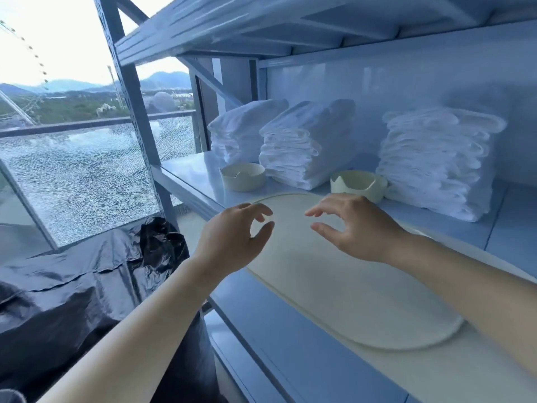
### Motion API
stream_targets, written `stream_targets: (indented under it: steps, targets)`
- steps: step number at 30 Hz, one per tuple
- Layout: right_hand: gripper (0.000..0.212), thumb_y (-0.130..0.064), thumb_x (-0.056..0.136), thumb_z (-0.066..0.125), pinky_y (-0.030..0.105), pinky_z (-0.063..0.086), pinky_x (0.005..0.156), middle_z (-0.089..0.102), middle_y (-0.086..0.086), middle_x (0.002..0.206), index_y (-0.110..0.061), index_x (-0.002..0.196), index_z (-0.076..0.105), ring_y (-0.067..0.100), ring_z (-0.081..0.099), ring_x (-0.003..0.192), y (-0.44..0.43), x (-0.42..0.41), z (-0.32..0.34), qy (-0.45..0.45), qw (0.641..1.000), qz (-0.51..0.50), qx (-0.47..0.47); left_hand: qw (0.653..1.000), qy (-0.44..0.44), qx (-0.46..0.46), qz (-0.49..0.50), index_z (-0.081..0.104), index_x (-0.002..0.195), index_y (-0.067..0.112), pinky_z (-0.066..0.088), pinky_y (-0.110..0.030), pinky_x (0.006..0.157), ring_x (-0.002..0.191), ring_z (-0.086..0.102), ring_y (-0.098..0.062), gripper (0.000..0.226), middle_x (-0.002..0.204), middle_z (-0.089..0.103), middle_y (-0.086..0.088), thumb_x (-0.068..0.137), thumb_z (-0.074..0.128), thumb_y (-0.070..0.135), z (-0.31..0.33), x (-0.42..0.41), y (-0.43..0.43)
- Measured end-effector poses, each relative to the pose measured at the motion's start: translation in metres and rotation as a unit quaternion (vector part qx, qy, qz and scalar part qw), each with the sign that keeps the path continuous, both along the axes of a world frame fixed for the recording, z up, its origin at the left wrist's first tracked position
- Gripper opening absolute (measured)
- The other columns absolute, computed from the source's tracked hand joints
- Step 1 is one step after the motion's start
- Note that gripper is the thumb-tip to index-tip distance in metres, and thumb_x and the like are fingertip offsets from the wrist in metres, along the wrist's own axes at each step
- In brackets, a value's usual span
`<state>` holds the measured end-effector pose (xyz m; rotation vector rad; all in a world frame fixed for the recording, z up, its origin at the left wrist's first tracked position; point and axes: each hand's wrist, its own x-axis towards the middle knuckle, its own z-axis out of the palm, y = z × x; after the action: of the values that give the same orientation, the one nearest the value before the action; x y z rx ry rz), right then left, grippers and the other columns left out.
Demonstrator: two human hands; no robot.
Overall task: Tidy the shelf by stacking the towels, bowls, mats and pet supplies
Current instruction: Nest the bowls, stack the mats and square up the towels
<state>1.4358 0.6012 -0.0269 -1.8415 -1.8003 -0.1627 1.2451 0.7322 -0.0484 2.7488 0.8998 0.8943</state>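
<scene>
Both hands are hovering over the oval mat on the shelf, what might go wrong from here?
1. The right-hand bowl sits right by the far edge of the mat; lifting or sliding the mat could tip it.
2. The mat lies near the front edge of the shelf, so a pull might drop it.
3. The tall towel stack behind that bowl looks uneven; a bump from the right hand could topple it.

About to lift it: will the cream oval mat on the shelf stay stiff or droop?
The cream oval mat looks thin and lies flat, so it probably droops if lifted by one end. Being so thin, it is likely light.
</scene>
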Motion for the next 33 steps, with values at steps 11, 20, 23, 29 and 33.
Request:
stream_targets:
  steps: [11, 20, 23, 29, 33]
  targets:
    - [0.022, -0.028, 0.083, 0.065, 0.026, 0.035, 0.097, 0.053, -0.004, 0.113, -0.025, 0.105, 0.068, 0.014, 0.046, 0.111, 0.072, 0.037, -0.006, -0.034, 0.996, -0.084, 0.011, 1.0, -0.003, -0.013, -0.025, 0.049, 0.119, 0.035, 0.043, -0.028, 0.069, 0.1, 0.057, -0.01, 0.034, 0.105, 0.059, 0.02, 0.086, 0.054, 0.04, -0.002, 0.045, 0.107]
    - [0.044, -0.023, 0.082, 0.064, 0.035, 0.041, 0.095, 0.047, -0.001, 0.123, -0.022, 0.124, 0.053, 0.022, 0.048, 0.113, 0.11, 0.074, -0.007, -0.074, 0.967, -0.237, -0.049, 0.995, 0.064, 0.072, -0.017, 0.044, 0.13, 0.023, 0.043, -0.032, 0.074, 0.116, 0.049, -0.022, 0.052, 0.13, 0.052, 0.002, 0.082, 0.061, 0.028, 0.003, 0.077, 0.198]
    - [0.053, -0.019, 0.082, 0.063, 0.034, 0.041, 0.096, 0.042, 0.0, 0.129, -0.019, 0.132, 0.043, 0.022, 0.046, 0.117, 0.119, 0.083, -0.014, -0.07, 0.955, -0.279, -0.077, 0.994, 0.073, 0.073, -0.027, 0.044, 0.132, 0.023, 0.045, -0.034, 0.081, 0.119, 0.048, -0.023, 0.052, 0.132, 0.052, 0.003, 0.082, 0.061, 0.028, -0.001, 0.081, 0.217]
    - [0.042, -0.013, 0.081, 0.063, 0.034, 0.042, 0.088, 0.045, 0.008, 0.126, -0.009, 0.119, 0.046, 0.027, 0.05, 0.112, 0.127, 0.094, -0.025, -0.071, 0.929, -0.35, -0.094, 0.997, 0.053, 0.055, -0.014, 0.055, 0.117, 0.028, 0.037, -0.028, 0.071, 0.093, 0.061, -0.022, 0.038, 0.103, 0.066, 0.006, 0.082, 0.058, 0.043, -0.001, 0.085, 0.242]
    - [0.033, -0.015, 0.083, 0.06, 0.032, 0.039, 0.084, 0.055, 0.009, 0.12, -0.011, 0.114, 0.049, 0.027, 0.053, 0.109, 0.128, 0.096, -0.027, -0.078, 0.916, -0.377, -0.109, 0.992, 0.086, 0.091, -0.026, 0.065, 0.094, 0.025, 0.03, -0.027, 0.065, 0.085, 0.059, -0.023, 0.023, 0.089, 0.066, 0.002, 0.085, 0.056, 0.044, 0.001, 0.091, 0.246]
